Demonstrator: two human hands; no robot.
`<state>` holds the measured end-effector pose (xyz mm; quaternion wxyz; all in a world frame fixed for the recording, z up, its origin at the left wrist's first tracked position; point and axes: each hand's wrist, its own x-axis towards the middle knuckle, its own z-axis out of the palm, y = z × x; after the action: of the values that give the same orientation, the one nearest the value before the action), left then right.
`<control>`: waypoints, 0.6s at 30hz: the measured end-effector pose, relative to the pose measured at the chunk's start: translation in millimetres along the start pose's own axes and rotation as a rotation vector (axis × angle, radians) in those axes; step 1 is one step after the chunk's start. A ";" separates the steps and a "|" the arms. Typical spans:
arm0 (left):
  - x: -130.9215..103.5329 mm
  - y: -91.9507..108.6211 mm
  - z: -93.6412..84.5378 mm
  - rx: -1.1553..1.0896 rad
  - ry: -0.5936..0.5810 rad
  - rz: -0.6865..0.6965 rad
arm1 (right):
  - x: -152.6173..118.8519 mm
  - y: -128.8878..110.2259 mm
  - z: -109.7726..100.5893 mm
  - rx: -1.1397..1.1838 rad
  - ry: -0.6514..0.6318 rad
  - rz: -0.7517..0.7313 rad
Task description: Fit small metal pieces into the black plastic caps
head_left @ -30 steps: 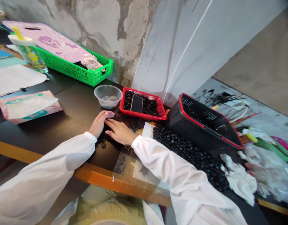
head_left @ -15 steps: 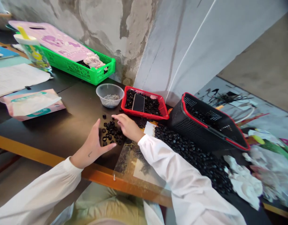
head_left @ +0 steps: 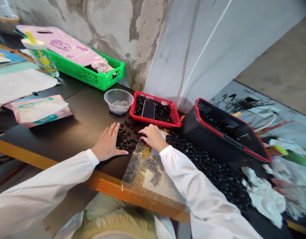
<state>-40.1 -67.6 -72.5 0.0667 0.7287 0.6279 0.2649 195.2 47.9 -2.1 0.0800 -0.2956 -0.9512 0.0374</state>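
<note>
Small black round pieces (head_left: 128,138) lie scattered on the dark table between my two hands. My left hand (head_left: 108,142) rests at their left edge, thumb spread from the fingers, holding nothing. On the right side of the pieces is my right hand (head_left: 153,136), palm down with curled fingers; its fingertips are near a few pieces, and what lies under them is hidden. A clear bowl (head_left: 118,101) with small metallic bits stands behind the pieces. Next to it, a red basket (head_left: 156,121) holds more black pieces and a phone (head_left: 148,109).
A black basket (head_left: 217,132) with red rim stands right, beside a large heap of black pieces (head_left: 210,169) and crumpled tissue (head_left: 266,197). Left are a tissue pack (head_left: 42,110), papers (head_left: 21,86), a drink cup (head_left: 42,58) and a green crate (head_left: 88,76).
My left hand has moved slightly right and up against the black pieces. My right hand has shifted right and down, away from the pile's far side. The view has shifted slightly.
</note>
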 end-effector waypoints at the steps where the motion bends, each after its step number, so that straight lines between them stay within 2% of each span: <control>1: 3.7 -1.8 -1.0 -0.005 0.003 0.012 | 1.6 -2.3 1.6 0.010 -0.006 -0.003; 4: 18.2 -16.9 -12.4 -0.065 0.027 -0.008 | 7.4 -7.8 3.4 0.087 -0.031 -0.034; 8: 52.4 -59.2 -34.9 -0.115 0.121 -0.251 | 14.4 -8.4 0.9 0.109 0.002 -0.011; 11: 81.7 -86.5 -40.6 -0.058 0.147 -0.344 | 20.9 -5.3 0.7 0.039 0.048 0.038; 15: 106.0 -95.2 -32.9 -0.036 0.181 -0.396 | 27.6 -3.8 4.6 0.008 0.043 0.052; 18: 108.5 -92.6 -29.1 -0.011 0.208 -0.416 | 25.9 -3.9 5.2 -0.002 0.028 0.062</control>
<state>-127.5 47.4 -54.8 0.0588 0.5520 0.7667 0.3224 171.1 59.3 -3.4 0.0918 -0.3254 -0.9405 0.0346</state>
